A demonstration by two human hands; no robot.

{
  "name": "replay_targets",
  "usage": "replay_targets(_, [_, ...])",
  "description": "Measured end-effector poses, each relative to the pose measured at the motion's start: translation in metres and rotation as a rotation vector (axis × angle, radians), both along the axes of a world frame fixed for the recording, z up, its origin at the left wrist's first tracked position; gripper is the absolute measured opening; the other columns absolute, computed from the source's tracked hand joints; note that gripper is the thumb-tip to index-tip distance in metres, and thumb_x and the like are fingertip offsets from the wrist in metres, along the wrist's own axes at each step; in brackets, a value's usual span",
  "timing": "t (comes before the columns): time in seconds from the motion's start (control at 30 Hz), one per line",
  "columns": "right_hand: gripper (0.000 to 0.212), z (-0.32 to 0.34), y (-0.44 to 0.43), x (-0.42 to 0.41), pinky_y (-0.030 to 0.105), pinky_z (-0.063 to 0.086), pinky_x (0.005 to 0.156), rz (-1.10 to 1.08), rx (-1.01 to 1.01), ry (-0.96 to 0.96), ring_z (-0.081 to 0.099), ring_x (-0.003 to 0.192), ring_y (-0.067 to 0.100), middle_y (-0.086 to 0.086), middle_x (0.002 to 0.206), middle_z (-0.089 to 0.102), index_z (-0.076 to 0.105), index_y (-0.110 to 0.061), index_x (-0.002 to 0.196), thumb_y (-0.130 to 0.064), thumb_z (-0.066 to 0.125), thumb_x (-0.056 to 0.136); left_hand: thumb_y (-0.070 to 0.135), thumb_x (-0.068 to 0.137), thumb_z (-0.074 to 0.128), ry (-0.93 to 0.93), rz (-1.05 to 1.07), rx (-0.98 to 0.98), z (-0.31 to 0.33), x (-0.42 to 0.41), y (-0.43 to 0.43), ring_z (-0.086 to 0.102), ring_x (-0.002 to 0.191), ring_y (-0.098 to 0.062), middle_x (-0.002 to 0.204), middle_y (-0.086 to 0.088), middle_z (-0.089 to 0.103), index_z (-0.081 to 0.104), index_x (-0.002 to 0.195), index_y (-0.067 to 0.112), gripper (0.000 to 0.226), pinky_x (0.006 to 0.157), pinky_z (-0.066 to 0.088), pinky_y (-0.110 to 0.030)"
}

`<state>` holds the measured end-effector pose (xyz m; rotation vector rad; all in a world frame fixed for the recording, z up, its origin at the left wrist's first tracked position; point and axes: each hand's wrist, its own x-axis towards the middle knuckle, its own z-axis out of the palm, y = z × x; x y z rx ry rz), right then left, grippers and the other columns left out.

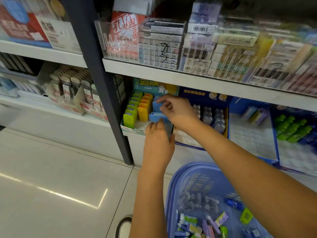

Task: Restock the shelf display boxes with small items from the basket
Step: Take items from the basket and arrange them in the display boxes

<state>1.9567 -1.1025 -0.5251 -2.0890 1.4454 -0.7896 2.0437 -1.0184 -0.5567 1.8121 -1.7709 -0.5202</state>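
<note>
A teal display box (127,128) on the lowest shelf holds a row of green items (130,117), a row of orange items (143,112) and blue items at the right. My left hand (158,143) pinches a blue item (155,116) at the box's front right. Just behind it, my right hand (177,109) grips another blue item (156,105) in the blue row. A blue plastic basket (173,194) on the floor at the bottom right holds several small packaged items.
A dark shelf upright (104,86) stands left of the teal box. To the right sit a navy box (204,97) of clear items and blue boxes with green items (291,131). A clear-fronted shelf (188,73) of packs runs above. My shoe (124,227) rests on the tiled floor.
</note>
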Motion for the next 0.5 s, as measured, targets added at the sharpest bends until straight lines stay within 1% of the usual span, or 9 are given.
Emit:
replay_targets(0.07, [0.022,-0.003,0.0,0.001,0.013,0.039,0.076,0.042,0.013,0.108,0.056,0.085,0.004,-0.005,0.101,0.066,0.067,-0.018,0.106,-0.01,0.053,0.091,0.023,0.094,0.055,0.007,-0.018,0.008,0.002,0.001,-0.002,0.031,0.135,-0.027,0.137,-0.011,0.048,0.039,0.14,0.005,0.053,0.109,0.025,-0.029])
replay_targets(0.13, [0.019,-0.001,-0.002,-0.002,0.02,0.044,0.082,0.05,0.02,0.164,0.057,0.091,0.01,0.0,0.108,0.066,0.066,-0.018,0.107,-0.014,0.058,0.09,0.019,0.092,0.057,0.023,-0.016,-0.015,0.005,0.003,0.0,0.037,0.129,-0.027,0.13,-0.012,0.055,0.052,0.129,0.005,0.04,0.105,0.029,-0.028])
replay_targets(0.23, [0.029,0.002,-0.007,-0.006,0.025,0.046,0.085,0.056,0.073,0.285,0.057,0.098,0.014,0.001,0.113,0.063,0.062,-0.02,0.109,-0.024,0.07,0.082,0.016,0.091,0.058,0.027,0.036,-0.055,0.009,0.012,0.001,0.038,0.129,-0.027,0.129,-0.01,0.057,0.058,0.126,0.008,0.036,0.103,0.028,-0.026])
replay_targets(0.3, [0.033,0.001,-0.008,-0.005,0.031,0.05,0.084,0.058,0.104,0.442,0.057,0.098,0.021,0.004,0.111,0.061,0.06,-0.019,0.108,-0.026,0.073,0.079,0.017,0.091,0.057,0.034,0.064,-0.035,0.009,0.019,0.001,0.045,0.124,-0.026,0.127,-0.01,0.058,0.059,0.126,0.01,0.035,0.099,0.035,-0.029])
replay_targets(0.33, [0.031,0.0,-0.007,-0.004,0.034,0.051,0.082,0.058,0.099,0.502,0.057,0.096,0.023,0.005,0.109,0.062,0.06,-0.019,0.107,-0.025,0.072,0.08,0.019,0.092,0.057,0.049,0.079,-0.006,0.009,0.021,0.001,0.048,0.121,-0.025,0.127,-0.01,0.058,0.059,0.127,0.012,0.035,0.097,0.04,-0.032])
replay_targets(0.37, [0.026,-0.001,-0.007,-0.002,0.035,0.051,0.081,0.055,0.086,0.52,0.057,0.095,0.024,0.007,0.108,0.062,0.06,-0.019,0.107,-0.023,0.069,0.082,0.021,0.093,0.056,0.06,0.089,0.021,0.009,0.023,0.002,0.05,0.121,-0.025,0.129,-0.009,0.058,0.058,0.128,0.013,0.036,0.097,0.042,-0.034])
replay_targets(0.4, [0.023,-0.002,-0.006,-0.002,0.033,0.05,0.079,0.045,0.077,0.492,0.058,0.096,0.025,0.008,0.107,0.063,0.06,-0.02,0.107,-0.021,0.065,0.084,0.022,0.093,0.056,0.06,0.087,0.037,0.008,0.023,0.002,0.05,0.121,-0.024,0.13,-0.008,0.058,0.058,0.129,0.013,0.037,0.099,0.042,-0.035])
replay_targets(0.43, [0.023,-0.001,-0.005,-0.002,0.032,0.048,0.079,0.031,0.07,0.438,0.058,0.097,0.026,0.008,0.109,0.063,0.06,-0.019,0.109,-0.019,0.062,0.086,0.022,0.093,0.057,0.044,0.073,0.039,0.006,0.022,0.002,0.048,0.123,-0.023,0.131,-0.007,0.058,0.058,0.129,0.013,0.037,0.102,0.04,-0.036])
replay_targets(0.5, [0.029,0.001,-0.005,-0.004,0.032,0.045,0.083,0.006,0.024,0.343,0.058,0.103,0.028,0.011,0.115,0.062,0.057,-0.017,0.118,-0.02,0.058,0.089,0.025,0.092,0.056,-0.054,0.018,0.03,0.001,0.019,0.001,0.045,0.125,-0.023,0.133,-0.007,0.056,0.057,0.129,0.012,0.039,0.11,0.029,-0.037])
